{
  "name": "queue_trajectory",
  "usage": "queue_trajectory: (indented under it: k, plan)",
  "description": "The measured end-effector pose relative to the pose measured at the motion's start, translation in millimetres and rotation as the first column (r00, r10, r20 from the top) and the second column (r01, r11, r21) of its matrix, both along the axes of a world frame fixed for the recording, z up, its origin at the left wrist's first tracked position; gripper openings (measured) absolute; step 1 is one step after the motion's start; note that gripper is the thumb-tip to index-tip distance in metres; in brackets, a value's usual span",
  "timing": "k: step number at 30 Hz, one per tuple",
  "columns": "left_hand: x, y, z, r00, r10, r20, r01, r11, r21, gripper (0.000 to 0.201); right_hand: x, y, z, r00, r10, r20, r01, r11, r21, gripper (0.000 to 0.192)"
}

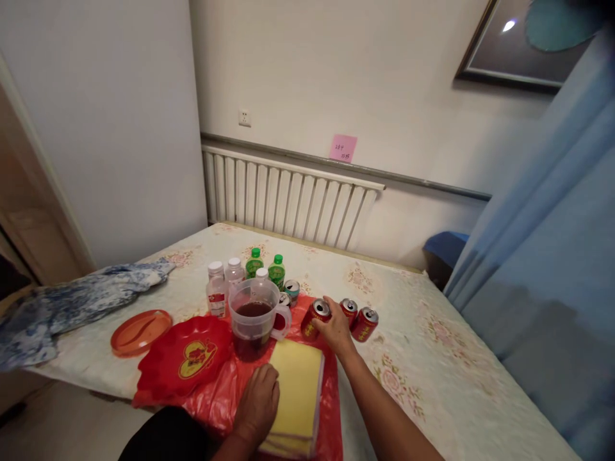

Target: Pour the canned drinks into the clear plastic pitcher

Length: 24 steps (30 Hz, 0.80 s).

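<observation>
My right hand (339,326) is wrapped round an opened red drink can (317,314), its top showing. Just right of it stand two similar red cans, a nearer one (366,322) and another (349,308) partly behind my hand. My left hand (258,398) rests with fingers curled together at the left edge of a stack of yellow sheets (298,387); whether anything is in it is hidden. Beyond that hand is a clear plastic measuring jug (254,320) with dark brown liquid, its handle to the right. A red plastic sheet (331,403) lies underneath.
Left of the jug lie a red scalloped tray (185,358) and an orange-red lid (141,331). Behind it stand white-capped bottles (216,288), green-capped bottles (277,272) and a teal can (291,291). Blue-white cloth (86,301) covers the table's left corner; a blue curtain (542,256) hangs right.
</observation>
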<state>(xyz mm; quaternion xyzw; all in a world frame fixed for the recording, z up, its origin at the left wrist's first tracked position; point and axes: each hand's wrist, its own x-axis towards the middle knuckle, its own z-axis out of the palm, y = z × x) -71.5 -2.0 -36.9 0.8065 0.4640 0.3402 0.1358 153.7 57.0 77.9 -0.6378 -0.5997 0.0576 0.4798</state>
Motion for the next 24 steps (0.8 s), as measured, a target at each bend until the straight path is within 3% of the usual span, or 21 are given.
queue_trajectory:
  k: [5,8,12,17,21,24]
  plan:
    - [3.5,-5.5,14.4,0.99,-0.006,0.138,0.024,0.992,-0.127,0.021,-0.5,-63.8,18.2,0.991,0.106,-0.083,-0.109,0.993,-0.041,0.063]
    - [9.9,-17.8,28.6,0.969,-0.023,0.245,0.072,0.978,-0.194,0.036,-6.7,-97.9,25.5,0.97,0.152,-0.191,-0.167,0.984,-0.062,0.064]
    - [16.6,-38.3,52.2,0.897,-0.074,0.436,0.22,0.93,-0.294,0.063,-19.0,-133.1,30.4,0.934,0.217,-0.283,-0.245,0.967,-0.065,0.063]
    - [15.3,-57.0,75.5,0.827,-0.144,0.544,0.39,0.843,-0.37,0.075,-31.4,-162.5,34.4,0.893,0.278,-0.353,-0.335,0.936,-0.112,0.067]
    - [11.4,-69.2,88.2,0.786,-0.208,0.582,0.509,0.752,-0.419,0.078,-36.0,-177.1,37.5,0.878,0.306,-0.369,-0.385,0.909,-0.16,0.067]
    - [9.1,-77.0,95.8,0.749,-0.222,0.624,0.56,0.716,-0.418,0.08,-37.2,-183.2,36.6,0.849,0.34,-0.406,-0.431,0.889,-0.156,0.068]
